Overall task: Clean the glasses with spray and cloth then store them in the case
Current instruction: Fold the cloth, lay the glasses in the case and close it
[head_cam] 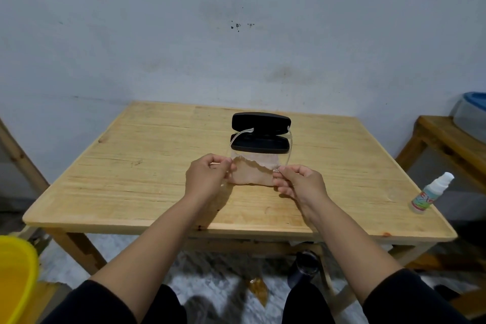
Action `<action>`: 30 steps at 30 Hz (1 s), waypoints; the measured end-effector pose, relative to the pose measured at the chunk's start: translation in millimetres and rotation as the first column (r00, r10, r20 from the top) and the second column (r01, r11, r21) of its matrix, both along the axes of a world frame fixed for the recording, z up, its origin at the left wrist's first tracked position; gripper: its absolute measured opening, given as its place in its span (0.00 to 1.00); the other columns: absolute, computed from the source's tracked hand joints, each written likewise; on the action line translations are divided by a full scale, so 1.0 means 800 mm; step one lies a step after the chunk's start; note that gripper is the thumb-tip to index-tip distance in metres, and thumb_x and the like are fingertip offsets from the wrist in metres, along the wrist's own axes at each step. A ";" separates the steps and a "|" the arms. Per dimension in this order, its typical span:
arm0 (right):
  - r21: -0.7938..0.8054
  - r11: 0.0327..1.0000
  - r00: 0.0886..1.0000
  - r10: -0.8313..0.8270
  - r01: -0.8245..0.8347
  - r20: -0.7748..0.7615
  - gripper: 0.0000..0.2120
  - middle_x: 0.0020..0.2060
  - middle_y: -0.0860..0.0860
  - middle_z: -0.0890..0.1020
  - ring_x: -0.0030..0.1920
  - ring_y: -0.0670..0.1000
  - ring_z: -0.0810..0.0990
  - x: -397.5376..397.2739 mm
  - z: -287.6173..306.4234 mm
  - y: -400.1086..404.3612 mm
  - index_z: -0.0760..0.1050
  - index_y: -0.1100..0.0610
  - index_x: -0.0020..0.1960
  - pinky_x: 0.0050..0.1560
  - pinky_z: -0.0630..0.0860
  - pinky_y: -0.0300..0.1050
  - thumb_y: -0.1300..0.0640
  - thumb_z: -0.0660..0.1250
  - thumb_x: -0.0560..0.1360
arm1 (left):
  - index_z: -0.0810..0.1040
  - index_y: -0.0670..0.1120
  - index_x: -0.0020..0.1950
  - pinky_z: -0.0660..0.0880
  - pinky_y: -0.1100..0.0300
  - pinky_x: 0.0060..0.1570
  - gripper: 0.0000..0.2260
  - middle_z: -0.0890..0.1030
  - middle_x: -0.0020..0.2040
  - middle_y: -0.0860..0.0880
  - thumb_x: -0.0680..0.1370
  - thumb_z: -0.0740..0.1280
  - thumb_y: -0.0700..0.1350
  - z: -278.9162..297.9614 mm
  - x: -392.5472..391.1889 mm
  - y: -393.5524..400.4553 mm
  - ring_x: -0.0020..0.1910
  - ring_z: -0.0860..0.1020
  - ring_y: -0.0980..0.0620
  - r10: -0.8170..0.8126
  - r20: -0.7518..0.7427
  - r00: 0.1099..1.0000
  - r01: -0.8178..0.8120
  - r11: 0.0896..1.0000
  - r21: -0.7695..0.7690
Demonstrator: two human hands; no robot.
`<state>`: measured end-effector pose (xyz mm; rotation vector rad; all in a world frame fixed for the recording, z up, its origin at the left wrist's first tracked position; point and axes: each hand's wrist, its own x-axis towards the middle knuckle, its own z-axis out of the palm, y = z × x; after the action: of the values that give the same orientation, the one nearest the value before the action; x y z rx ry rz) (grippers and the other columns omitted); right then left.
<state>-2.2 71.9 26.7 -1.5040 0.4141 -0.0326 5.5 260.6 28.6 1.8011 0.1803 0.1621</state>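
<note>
- Step in hand, as I judge it: wiping the clear lens with the cloth, or finishing that wipe before storage.
- My left hand (207, 173) is closed in a pinch on the left edge of the glasses (259, 156); my right hand (298, 183) is closed in a pinch on the right edge.
- The glasses are held just above the surface (131, 166), near its centre, arms pointing to 12 o'clock over the case (261, 133).
- The pinkish cloth (253, 172) lies against the lens between the hands; I cannot tell which fingers hold it.
- The case stands open at 12 o'clock from the hands, just beyond the lens.
- The spray bottle (431, 192) stands at 3 o'clock, well apart, close to the right edge of the surface.
- To do it well, I would hold the frame only by its edges, keep fingertips off the lens, and press lightly, since the frame looks thin and flexible.
- I would fold both arms before lowering the glasses into the case.
- Count: one pair of glasses, one cloth, one case, one spray bottle, two hands.
</note>
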 end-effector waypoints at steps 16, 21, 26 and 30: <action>-0.164 0.986 0.999 0.029 -0.022 0.039 0.05 0.37 0.55 0.84 0.33 0.49 0.81 -0.014 -0.004 -0.008 0.77 0.56 0.49 0.38 0.80 0.42 0.60 0.68 0.74 | 0.77 0.49 0.49 0.73 0.73 0.28 0.04 0.83 0.41 0.54 0.79 0.62 0.46 -0.009 0.004 0.010 0.30 0.81 0.62 -0.056 0.007 0.998 0.055 0.996 0.066; -0.256 0.963 0.996 -0.080 0.084 0.027 0.05 0.36 0.54 0.82 0.34 0.49 0.78 0.011 -0.004 -0.048 0.78 0.55 0.48 0.38 0.77 0.42 0.62 0.66 0.74 | 0.79 0.49 0.49 0.69 0.69 0.33 0.07 0.83 0.41 0.55 0.78 0.63 0.48 -0.009 0.041 0.041 0.35 0.79 0.61 0.019 0.046 0.999 -0.030 0.969 0.246; -0.373 0.926 0.998 0.057 -0.052 0.003 0.05 0.33 0.52 0.81 0.33 0.48 0.77 0.069 -0.006 -0.065 0.82 0.57 0.47 0.39 0.74 0.43 0.62 0.69 0.73 | 0.83 0.48 0.48 0.68 0.69 0.37 0.07 0.83 0.42 0.50 0.76 0.67 0.49 -0.007 0.086 0.042 0.41 0.79 0.54 -0.111 -0.002 0.994 0.103 0.921 0.377; -0.538 0.823 0.980 0.197 -0.185 -0.037 0.04 0.38 0.48 0.83 0.39 0.45 0.78 0.099 -0.002 -0.055 0.83 0.56 0.45 0.42 0.72 0.36 0.59 0.72 0.71 | 0.84 0.49 0.46 0.66 0.74 0.36 0.05 0.83 0.40 0.53 0.74 0.69 0.48 -0.010 0.107 0.034 0.40 0.76 0.61 -0.206 -0.070 0.976 0.214 0.857 0.469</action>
<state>77.4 27.6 25.3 -2.1001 0.2407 -0.0050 91.1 287.9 20.6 2.2993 -0.0540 0.0326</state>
